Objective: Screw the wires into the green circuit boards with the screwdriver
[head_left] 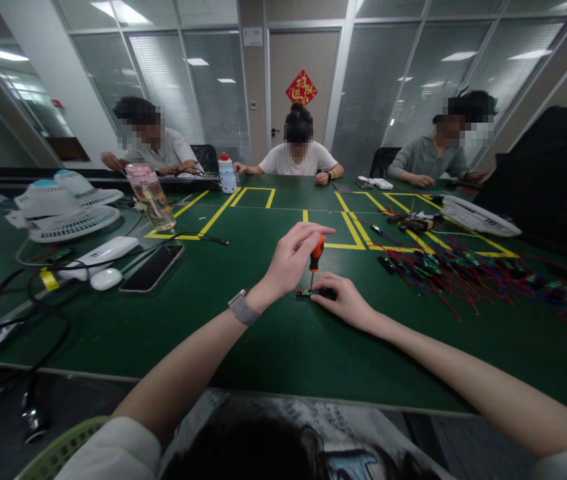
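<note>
My left hand [294,257] is closed round the orange and black handle of a screwdriver [317,252], which stands nearly upright. The screwdriver's thin shaft points down onto a small circuit board [305,293] lying on the green table [243,347]. With its fingers at the board's right end, my right hand [346,301] grips the board against the tabletop. A dark part shows beneath those fingers; its kind is hidden. A grey watch is on my left wrist.
Wired circuit boards [438,267] lie heaped at the right, near pliers [418,223]. A phone [153,268], a white mouse [106,279], cables, a pink-lidded bottle [151,197] and white fans [73,223] occupy the left. Several people sit across the table.
</note>
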A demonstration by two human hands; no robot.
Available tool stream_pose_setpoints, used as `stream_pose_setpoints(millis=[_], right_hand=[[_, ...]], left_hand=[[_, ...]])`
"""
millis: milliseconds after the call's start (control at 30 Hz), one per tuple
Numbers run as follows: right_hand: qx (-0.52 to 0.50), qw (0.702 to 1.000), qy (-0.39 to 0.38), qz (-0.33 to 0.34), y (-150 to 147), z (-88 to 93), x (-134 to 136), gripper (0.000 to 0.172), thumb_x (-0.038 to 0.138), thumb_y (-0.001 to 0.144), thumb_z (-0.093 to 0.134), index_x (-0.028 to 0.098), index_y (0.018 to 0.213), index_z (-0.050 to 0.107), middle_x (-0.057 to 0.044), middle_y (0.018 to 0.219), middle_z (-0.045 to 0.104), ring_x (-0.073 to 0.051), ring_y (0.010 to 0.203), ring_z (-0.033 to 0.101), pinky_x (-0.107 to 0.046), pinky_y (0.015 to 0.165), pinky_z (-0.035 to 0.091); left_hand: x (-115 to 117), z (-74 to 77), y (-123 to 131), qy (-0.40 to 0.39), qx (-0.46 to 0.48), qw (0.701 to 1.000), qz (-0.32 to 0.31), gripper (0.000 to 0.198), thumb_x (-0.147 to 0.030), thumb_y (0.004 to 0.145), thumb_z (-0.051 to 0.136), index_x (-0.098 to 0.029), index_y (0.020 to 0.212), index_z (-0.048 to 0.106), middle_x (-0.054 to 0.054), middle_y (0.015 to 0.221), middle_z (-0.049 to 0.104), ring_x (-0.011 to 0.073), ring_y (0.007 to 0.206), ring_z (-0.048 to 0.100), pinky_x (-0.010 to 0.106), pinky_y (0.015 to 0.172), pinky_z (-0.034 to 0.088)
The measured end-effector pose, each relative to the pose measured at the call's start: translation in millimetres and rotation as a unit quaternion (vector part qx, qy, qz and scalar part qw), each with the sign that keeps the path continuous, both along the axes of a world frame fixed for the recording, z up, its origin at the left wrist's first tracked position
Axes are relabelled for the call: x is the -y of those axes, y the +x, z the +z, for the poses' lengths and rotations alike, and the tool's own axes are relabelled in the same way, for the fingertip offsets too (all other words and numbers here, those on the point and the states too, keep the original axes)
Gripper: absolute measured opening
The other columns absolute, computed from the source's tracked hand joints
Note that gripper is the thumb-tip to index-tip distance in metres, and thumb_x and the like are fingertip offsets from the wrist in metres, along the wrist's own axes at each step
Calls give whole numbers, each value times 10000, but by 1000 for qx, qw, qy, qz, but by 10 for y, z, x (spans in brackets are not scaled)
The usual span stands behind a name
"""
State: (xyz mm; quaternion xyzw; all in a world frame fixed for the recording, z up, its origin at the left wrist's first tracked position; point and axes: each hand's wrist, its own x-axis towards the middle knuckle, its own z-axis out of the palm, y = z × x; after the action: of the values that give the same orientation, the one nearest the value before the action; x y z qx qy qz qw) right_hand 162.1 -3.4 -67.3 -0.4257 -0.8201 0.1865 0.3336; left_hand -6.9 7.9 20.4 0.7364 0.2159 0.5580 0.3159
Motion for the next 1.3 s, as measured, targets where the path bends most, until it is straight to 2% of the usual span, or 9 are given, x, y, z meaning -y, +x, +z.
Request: stream_pose_setpoints(millis=[100, 267, 567, 733, 867, 967, 1067, 1200, 1300], right_hand=[[0, 1000, 0, 0, 0, 3, 5, 107, 189, 821, 640, 179, 894, 717, -54, 850, 648, -183, 777, 606, -313, 729, 476], [-2, 1000, 3, 1, 4, -17, 0, 104, 196, 821, 645, 180, 891, 720, -59, 857, 654, -191, 797, 614, -318, 744, 479], [7, 1000, 2, -1, 0, -20, -8, 108, 177, 819, 645, 168, 897, 718, -58, 855, 648, -182, 773, 602, -311, 725, 471], [12, 1000, 4, 0, 1, -15, -3, 102, 178, 820, 646, 173, 893, 717, -54, 849, 643, -182, 767, 597, -312, 720, 466], [8, 1000, 6, 1, 3, -19, -5, 105, 186, 822, 641, 176, 894, 717, -55, 848, 645, -182, 760, 596, -312, 713, 469], [4, 1000, 5, 3, 3, -19, -7, 99, 186, 819, 642, 178, 884, 716, -54, 845, 650, -181, 764, 599, -312, 720, 470], [3, 1000, 4, 2, 1, -16, -5, 97, 180, 815, 645, 177, 881, 715, -54, 848, 653, -184, 774, 602, -310, 721, 468], [7, 1000, 5, -1, 1, -14, 1, 98, 175, 814, 650, 175, 887, 715, -54, 851, 648, -183, 772, 599, -311, 723, 465], [7, 1000, 7, 0, 2, -19, -1, 98, 182, 819, 647, 175, 891, 713, -54, 851, 648, -179, 763, 597, -313, 722, 465]], left_hand=[[-22, 19, -4, -54, 33, 997, -35, 232, -255, 929, 479, -171, 1015, 676, 61, 952, 684, 147, 849, 658, 284, 768, 529], [-71, -3, -13, -28, 34, 998, 33, 126, -256, 833, 630, -182, 882, 720, 31, 848, 646, 108, 697, 598, 232, 631, 503], [-97, -51, 7, -58, 38, 997, -42, 290, -218, 929, 448, -207, 1145, 641, 85, 1224, 594, 168, 981, 641, 292, 803, 538], [-65, -62, 11, -17, 16, 999, 23, 162, -250, 824, 645, -189, 965, 697, 48, 941, 626, 128, 800, 610, 236, 672, 521], [-43, -58, 1, 29, -7, 997, 71, 156, -268, 868, 586, -204, 950, 703, 53, 1000, 568, 153, 947, 581, 274, 802, 515], [-26, -42, 8, 14, 2, 1000, 21, 281, -210, 943, 422, -220, 1083, 665, 66, 1148, 575, 159, 1049, 586, 306, 903, 497], [-24, -49, 20, -29, 23, 999, -25, 275, -224, 940, 447, -200, 1142, 632, 77, 1116, 620, 145, 925, 640, 274, 793, 534], [-43, -85, 14, -2, 11, 999, 40, 168, -275, 842, 632, -204, 979, 698, 46, 951, 599, 127, 824, 604, 228, 681, 520], [-47, -81, -2, 28, -4, 997, 74, 159, -287, 846, 625, -218, 957, 716, 55, 1015, 551, 153, 934, 578, 270, 785, 523]])
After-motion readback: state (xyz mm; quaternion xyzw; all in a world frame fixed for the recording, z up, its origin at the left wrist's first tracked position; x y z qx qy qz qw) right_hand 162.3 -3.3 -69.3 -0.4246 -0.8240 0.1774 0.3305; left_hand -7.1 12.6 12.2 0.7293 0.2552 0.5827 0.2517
